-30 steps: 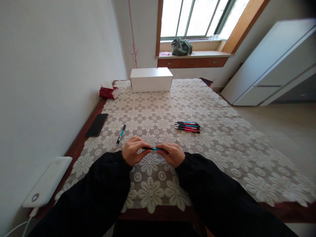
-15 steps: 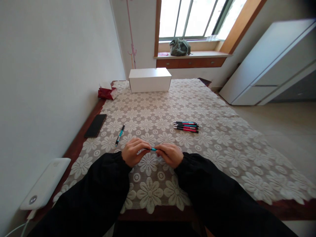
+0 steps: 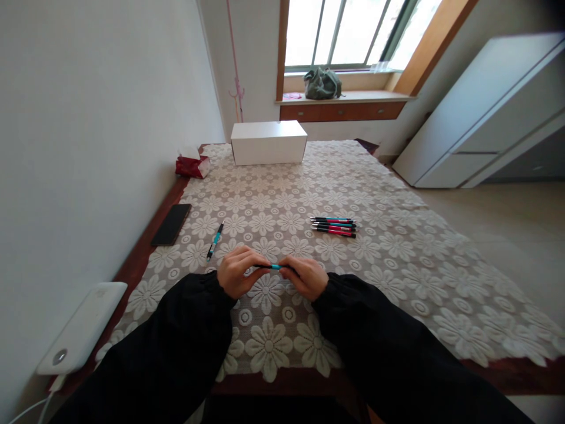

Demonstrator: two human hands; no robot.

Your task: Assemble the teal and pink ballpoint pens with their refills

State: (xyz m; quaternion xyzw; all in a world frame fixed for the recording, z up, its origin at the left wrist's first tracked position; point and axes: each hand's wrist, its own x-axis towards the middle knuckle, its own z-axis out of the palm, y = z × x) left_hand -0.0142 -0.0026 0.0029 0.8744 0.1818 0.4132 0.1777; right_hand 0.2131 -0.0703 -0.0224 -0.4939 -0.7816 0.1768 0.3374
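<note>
Between my two hands a black and teal pen (image 3: 275, 267) lies crosswise, just above the lace tablecloth (image 3: 270, 344). My left hand (image 3: 239, 272) pinches its left end, and my right hand (image 3: 305, 275) grips its right end. The fingers cover both tips. Beyond my left hand, a single teal and black pen (image 3: 215, 241) rests slanted on the cloth. A small bundle of pens (image 3: 333, 227), some red and some teal with black ends, lies past my right hand, side by side.
A black phone-like slab (image 3: 171, 225) lies at the left table edge, with a red tissue pack (image 3: 192, 166) farther back. At the far end stands a white box (image 3: 269, 143). A white device with a cable (image 3: 82, 328) sits at the near left, by the wall.
My left fingers have shifted slightly on the pen, so more of its dark left part shows. Both hands stay in nearly the same place.
</note>
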